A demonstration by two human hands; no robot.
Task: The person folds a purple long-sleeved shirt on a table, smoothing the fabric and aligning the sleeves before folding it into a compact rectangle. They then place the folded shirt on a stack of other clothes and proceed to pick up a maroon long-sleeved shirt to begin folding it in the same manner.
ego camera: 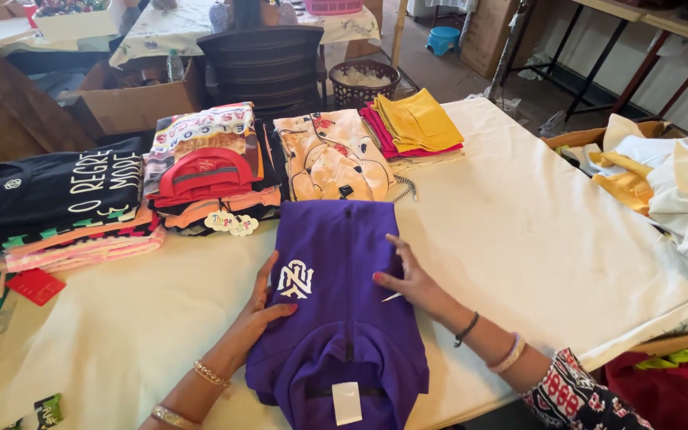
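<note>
A folded purple shirt point(336, 271) with a white emblem lies in front of me on the cream-covered table point(519, 231). My left hand point(260, 306) rests flat against its left edge, fingers apart, thumb on the fabric. On the right edge my right hand point(408, 275) presses down with spread fingers. A white tag point(347, 402) shows at the collar end, nearest to me. Neither hand grips anything.
Stacks of folded shirts line the far side: a black one point(65, 187), a red-topped pile point(205, 175), a peach printed one point(332, 155), a yellow and pink pile point(416, 121). Loose white and yellow garments point(662, 175) lie at right. A chair point(268, 68) stands behind the table.
</note>
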